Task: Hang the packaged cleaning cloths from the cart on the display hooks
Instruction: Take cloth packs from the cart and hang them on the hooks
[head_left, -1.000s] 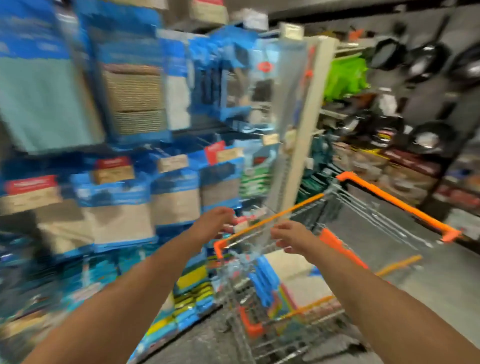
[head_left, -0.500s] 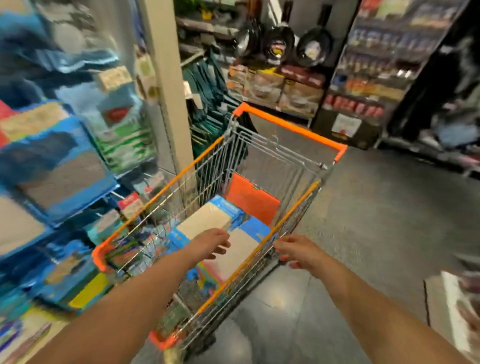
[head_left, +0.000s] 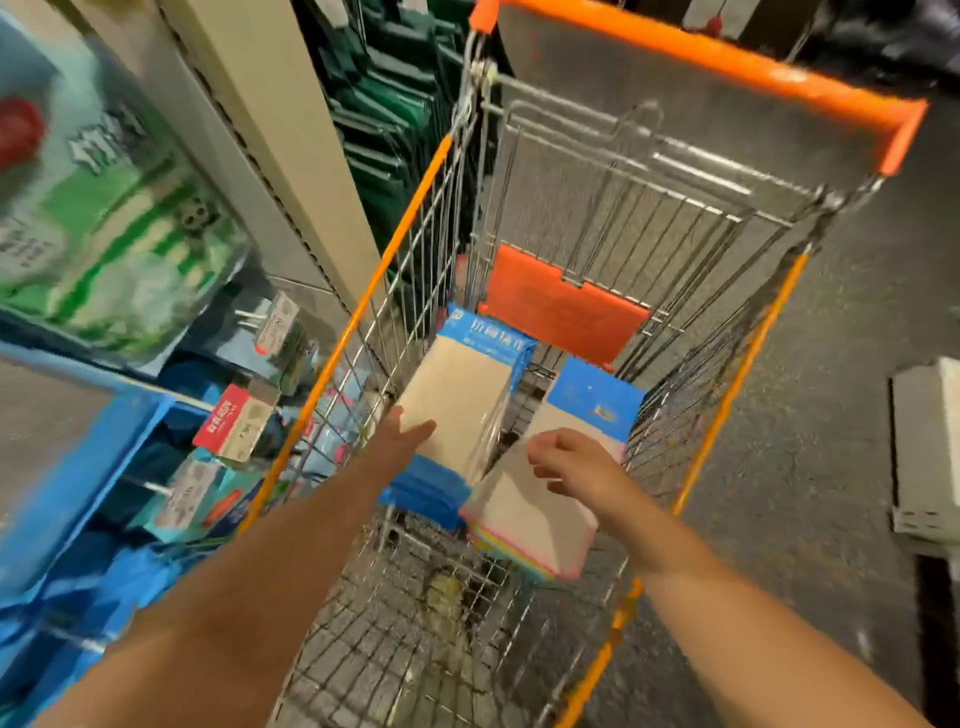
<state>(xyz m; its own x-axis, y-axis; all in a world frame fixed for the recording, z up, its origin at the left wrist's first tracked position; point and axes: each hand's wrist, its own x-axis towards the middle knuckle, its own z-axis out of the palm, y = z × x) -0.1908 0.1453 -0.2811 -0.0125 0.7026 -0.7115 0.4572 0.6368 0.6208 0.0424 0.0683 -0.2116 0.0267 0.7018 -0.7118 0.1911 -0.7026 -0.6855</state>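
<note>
Far left of the left hand (head_left: 410, 434), blurred blue packaged goods (head_left: 78, 467) hang on display hooks with price tags. That hand reaches into the orange-trimmed wire shopping cart (head_left: 691, 57), fingers straight, resting on a clear-wrapped beige cleaning cloth pack with a blue header (head_left: 462, 395). Right of it, the right hand (head_left: 571, 465) hovers, fingers loosely spread, above a second beige pack edged in pink and yellow (head_left: 530, 525).

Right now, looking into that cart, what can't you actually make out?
- Left hand: fingers reach onto the left cloth pack; whether they grip it is unclear.
- Right hand: covers part of the right pack; any contact is hidden.
- Price tags and shelf packages, left side: blurred, print unreadable.
- Cart: near end cut off by the bottom edge.
</note>
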